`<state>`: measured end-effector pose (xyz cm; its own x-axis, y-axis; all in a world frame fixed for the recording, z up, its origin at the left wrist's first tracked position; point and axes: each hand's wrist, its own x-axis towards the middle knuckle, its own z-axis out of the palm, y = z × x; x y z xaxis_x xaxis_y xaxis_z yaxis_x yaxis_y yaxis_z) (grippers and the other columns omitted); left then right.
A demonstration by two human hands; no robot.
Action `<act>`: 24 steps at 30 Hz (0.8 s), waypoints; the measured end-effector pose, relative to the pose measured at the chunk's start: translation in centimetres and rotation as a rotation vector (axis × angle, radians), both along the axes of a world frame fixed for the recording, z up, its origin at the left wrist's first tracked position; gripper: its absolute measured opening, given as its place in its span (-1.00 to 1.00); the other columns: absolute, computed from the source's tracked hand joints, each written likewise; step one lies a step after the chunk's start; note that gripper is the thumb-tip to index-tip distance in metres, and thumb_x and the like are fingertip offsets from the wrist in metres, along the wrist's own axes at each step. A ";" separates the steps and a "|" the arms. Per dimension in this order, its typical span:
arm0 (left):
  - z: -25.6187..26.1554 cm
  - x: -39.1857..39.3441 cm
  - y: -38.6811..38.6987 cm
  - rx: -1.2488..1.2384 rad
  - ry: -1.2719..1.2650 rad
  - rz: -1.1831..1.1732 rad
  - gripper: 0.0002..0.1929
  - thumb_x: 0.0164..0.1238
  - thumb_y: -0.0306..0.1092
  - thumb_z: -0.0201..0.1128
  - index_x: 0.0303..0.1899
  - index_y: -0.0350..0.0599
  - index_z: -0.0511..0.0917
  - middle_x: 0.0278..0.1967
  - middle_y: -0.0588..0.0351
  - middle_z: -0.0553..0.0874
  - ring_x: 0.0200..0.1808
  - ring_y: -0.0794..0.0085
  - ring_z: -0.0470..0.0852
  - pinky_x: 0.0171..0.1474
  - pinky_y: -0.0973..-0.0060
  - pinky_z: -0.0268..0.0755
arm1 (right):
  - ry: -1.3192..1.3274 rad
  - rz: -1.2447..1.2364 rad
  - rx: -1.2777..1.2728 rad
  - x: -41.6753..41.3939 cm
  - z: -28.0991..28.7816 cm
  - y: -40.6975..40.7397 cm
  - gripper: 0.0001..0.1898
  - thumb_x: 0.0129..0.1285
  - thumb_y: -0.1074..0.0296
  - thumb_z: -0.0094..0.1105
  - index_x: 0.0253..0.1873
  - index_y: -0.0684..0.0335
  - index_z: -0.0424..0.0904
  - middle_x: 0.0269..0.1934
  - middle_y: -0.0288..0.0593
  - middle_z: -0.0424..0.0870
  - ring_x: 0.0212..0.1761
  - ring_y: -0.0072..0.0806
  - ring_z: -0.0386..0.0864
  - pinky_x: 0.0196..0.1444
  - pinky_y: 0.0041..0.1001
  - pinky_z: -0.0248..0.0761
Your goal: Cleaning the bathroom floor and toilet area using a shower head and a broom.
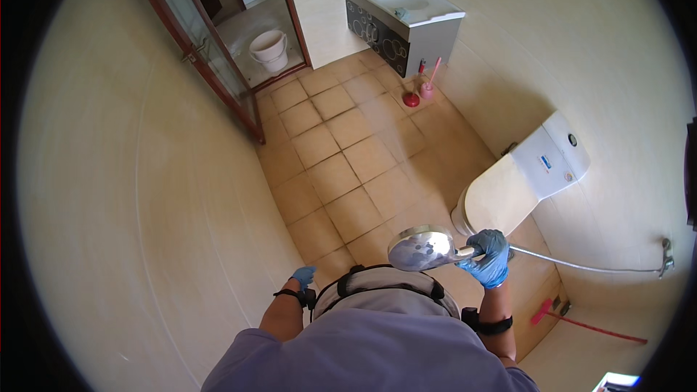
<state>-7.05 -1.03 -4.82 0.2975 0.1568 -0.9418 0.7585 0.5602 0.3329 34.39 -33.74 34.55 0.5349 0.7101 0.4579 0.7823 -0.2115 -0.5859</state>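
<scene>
My right hand (pixel 486 259), in a blue glove, grips the handle of a chrome shower head (pixel 422 249) in front of my waist. A faint spray seems to go from the shower head over the tiled floor (pixel 348 152). The metal shower hose (pixel 588 268) runs from this hand to a wall fitting (pixel 666 258) on the right. Beside my left hip hangs my left hand (pixel 305 276), also gloved in blue, with nothing visible in it. A white toilet (pixel 503 196) with its lid down stands just beyond my right hand.
A vanity with a white sink (pixel 435 11) bears bottles. On the floor near it are a red plunger (pixel 411 99) and a pink toilet brush (pixel 427 90). An open glass door (pixel 201 43) is at left, a white bucket (pixel 269 51) past the doorway. A red-handled squeegee or broom (pixel 593 326) lies lower right.
</scene>
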 end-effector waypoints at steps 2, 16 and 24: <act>-1.2 -0.3 0.5 -0.062 -0.079 -0.038 -0.70 0.22 -0.09 0.08 0.00 0.23 0.43 -0.28 0.25 0.54 -0.28 0.38 0.48 -0.20 0.03 0.22 | -0.052 0.010 -0.053 0.2 0.3 -0.2 -0.54 -0.25 -0.15 0.39 -0.55 0.15 0.47 -0.65 -0.21 0.45 -0.60 -0.25 0.43 -0.47 -0.37 0.22; 3.2 2.1 -1.5 0.139 0.108 -0.081 -0.43 0.06 0.15 0.22 0.09 0.10 0.42 0.03 0.16 0.48 -0.08 0.29 0.45 -0.13 0.14 0.25 | -0.076 0.004 -0.035 0.3 0.0 0.2 -0.52 -0.32 -0.15 0.42 -0.57 0.15 0.47 -0.71 -0.21 0.39 -0.66 -0.26 0.40 -0.52 -0.39 0.19; 0.6 0.7 -0.4 0.294 -0.083 -0.419 -0.45 0.09 0.13 0.21 0.07 0.07 0.42 0.02 0.17 0.48 -0.09 0.30 0.46 -0.18 0.15 0.28 | -0.057 0.029 0.049 0.5 -0.1 0.2 -0.50 -0.34 -0.19 0.42 -0.58 0.15 0.48 -0.72 -0.21 0.37 -0.68 -0.26 0.36 -0.56 -0.39 0.18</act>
